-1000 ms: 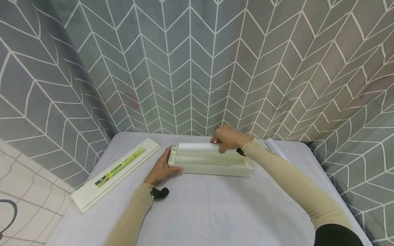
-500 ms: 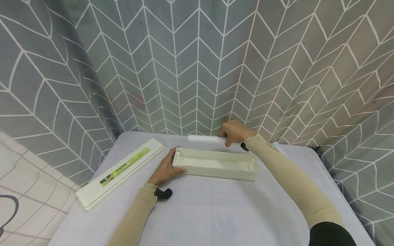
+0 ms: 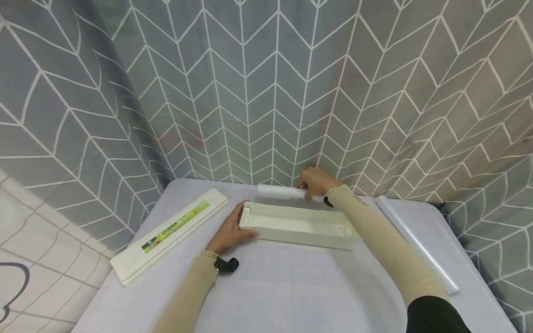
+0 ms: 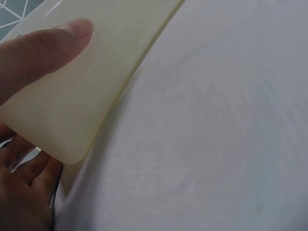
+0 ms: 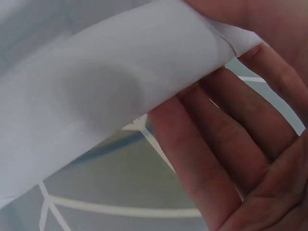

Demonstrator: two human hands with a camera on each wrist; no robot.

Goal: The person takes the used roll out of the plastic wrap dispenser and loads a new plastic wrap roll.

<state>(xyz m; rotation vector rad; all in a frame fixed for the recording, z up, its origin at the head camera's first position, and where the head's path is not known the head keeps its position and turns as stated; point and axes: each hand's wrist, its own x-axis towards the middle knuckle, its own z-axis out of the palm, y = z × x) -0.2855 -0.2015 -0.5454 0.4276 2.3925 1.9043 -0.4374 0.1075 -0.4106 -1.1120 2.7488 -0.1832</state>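
Observation:
An open, long cream plastic box sits across the middle of the table. My left hand grips its left end, thumb on the front wall and fingers behind; the left wrist view shows the thumb lying flat on the box wall. Just behind the box, at the table's far edge, lies a slim white roll. My right hand holds this roll near its right part, with the thumb on one side and the fingers on the other in the right wrist view. Part of the roll is hidden by that hand.
To the left, a long cream lid with a green label lies slanted. A roll of clear film rests at the right, partly behind my right arm. The table backs onto a grey patterned curtain.
My right hand has moved the white roll from over the box's back edge to behind the box. My left hand keeps hold of the box. The head view has turned slightly.

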